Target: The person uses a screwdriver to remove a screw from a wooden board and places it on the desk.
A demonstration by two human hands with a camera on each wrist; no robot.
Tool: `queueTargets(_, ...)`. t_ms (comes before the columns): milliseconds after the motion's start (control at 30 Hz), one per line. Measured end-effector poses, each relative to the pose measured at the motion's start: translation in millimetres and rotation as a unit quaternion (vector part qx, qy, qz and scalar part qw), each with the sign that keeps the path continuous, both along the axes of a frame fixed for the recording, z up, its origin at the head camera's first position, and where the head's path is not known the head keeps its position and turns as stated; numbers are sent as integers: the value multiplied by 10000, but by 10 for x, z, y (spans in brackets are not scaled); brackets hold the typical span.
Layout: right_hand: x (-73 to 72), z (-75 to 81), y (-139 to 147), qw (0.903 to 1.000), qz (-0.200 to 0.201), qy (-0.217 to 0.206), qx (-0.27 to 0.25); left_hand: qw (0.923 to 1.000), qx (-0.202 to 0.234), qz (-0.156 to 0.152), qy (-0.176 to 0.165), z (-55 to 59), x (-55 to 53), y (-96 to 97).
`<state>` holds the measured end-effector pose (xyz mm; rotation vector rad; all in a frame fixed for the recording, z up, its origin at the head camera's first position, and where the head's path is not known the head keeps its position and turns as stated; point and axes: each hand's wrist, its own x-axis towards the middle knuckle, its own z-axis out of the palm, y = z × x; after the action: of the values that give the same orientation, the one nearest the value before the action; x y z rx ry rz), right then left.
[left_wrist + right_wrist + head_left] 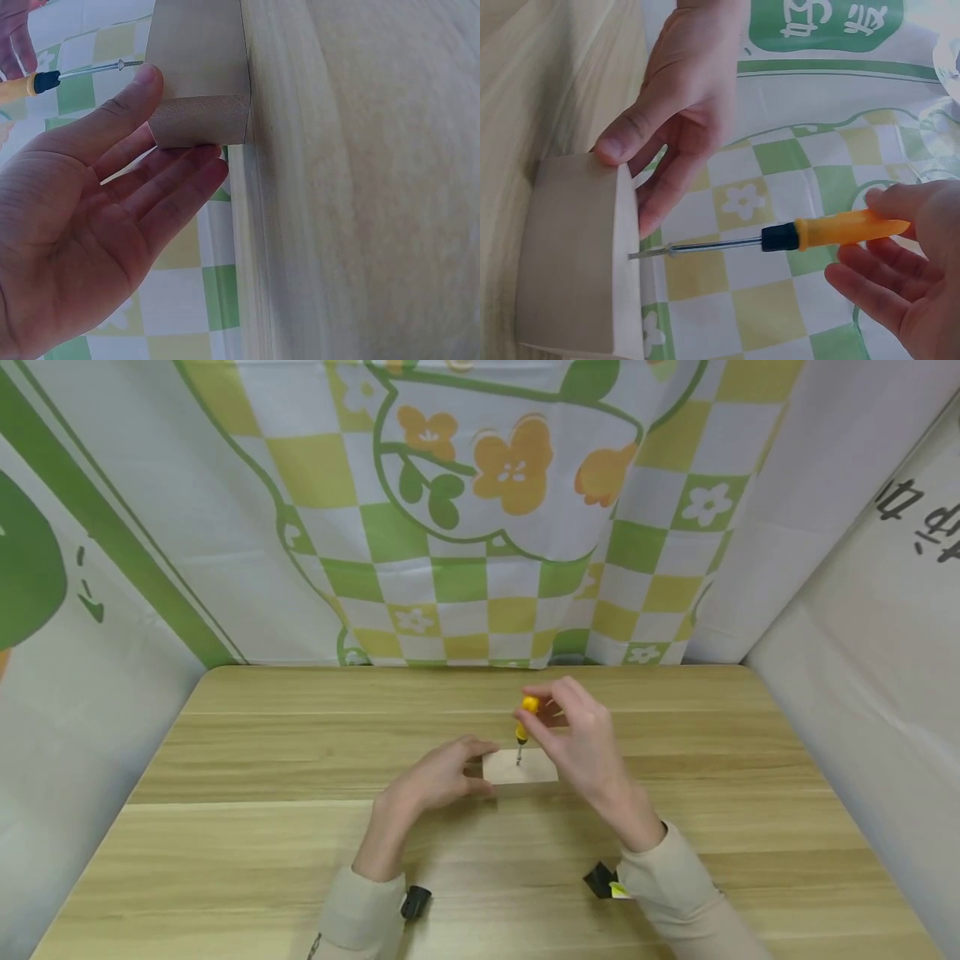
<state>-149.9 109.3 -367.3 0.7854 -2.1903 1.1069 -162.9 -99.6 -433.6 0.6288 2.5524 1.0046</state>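
Observation:
A pale wooden block [537, 769] lies on the table. My left hand [435, 778] holds its left end, with thumb and fingers on opposite sides, as the left wrist view [97, 195] also shows. Above the block, my right hand [588, 739] pinches the yellow handle of a screwdriver [829, 230] between thumb and fingers. The screwdriver stands nearly upright, its shaft pointing down at the block. At the tip of the shaft is a small metal screw [651, 253], its point against the block's top face. How deep the screw sits cannot be told.
The wood-grain table [247, 852] runs back to a patterned curtain [461, 581], with white cloth walls at both sides. Near the left sleeve lies a small black object [416, 902]; another black piece [599, 881] is by the right sleeve.

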Motion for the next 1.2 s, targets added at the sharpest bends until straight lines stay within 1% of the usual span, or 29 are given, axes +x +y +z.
queueTargets(333, -15, 4, 17, 9994, 293, 77, -172, 10000, 57, -52, 35, -12, -12, 7)
queueTargets(500, -37, -13, 54, 9980, 569, 140, -245, 9999, 99, -19, -17, -11, -4, 6)
queueTargets(733, -45, -1, 89, 9945, 1035, 159, -75, 9999, 155, -20, -31, 5, -8, -1)
queueTargets(900, -33, 9, 96, 9915, 1302, -19, -59, 9998, 177, -49, -15, 9, -12, -2)
queueTargets(1067, -14, 18, 85, 9900, 1396, -206, -87, 9998, 165, -74, 56, 1, -13, -4)
queueTargets(1200, -7, 2, 76, 9907, 1334, -241, -147, 9998, 158, -73, 52, 1, -11, -2)
